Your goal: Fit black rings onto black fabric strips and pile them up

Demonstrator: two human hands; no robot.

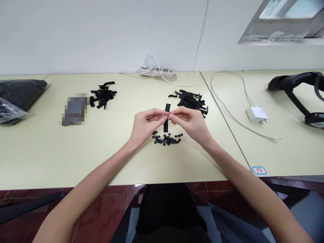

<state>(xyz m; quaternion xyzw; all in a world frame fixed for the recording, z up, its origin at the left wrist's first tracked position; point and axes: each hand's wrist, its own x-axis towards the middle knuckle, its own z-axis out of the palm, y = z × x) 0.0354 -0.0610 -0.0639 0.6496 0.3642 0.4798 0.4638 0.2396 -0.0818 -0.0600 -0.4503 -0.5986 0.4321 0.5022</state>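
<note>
A narrow black fabric strip (165, 127) stretches away from me in the middle of the table, its centre covered by fingers. My left hand (145, 125) is closed in a pinch at the strip, thumb and index finger across it. From the other side my right hand (193, 123) is also pinched, its fingertips meeting the left ones; whatever small thing lies between them is hidden. Just below the hands, small round black pieces with centre holes (168, 140) are scattered. A pile of black strips (191, 100) lies behind my right hand, and another strip pile (103, 96) sits farther left.
A blurred-out dark object (74, 109) and a black plastic bag (21, 96) lie on the left. Against the wall is a power strip (159, 72) with a white cable. On the right are a white charger (256, 114) with its cable and a black headset (298, 91).
</note>
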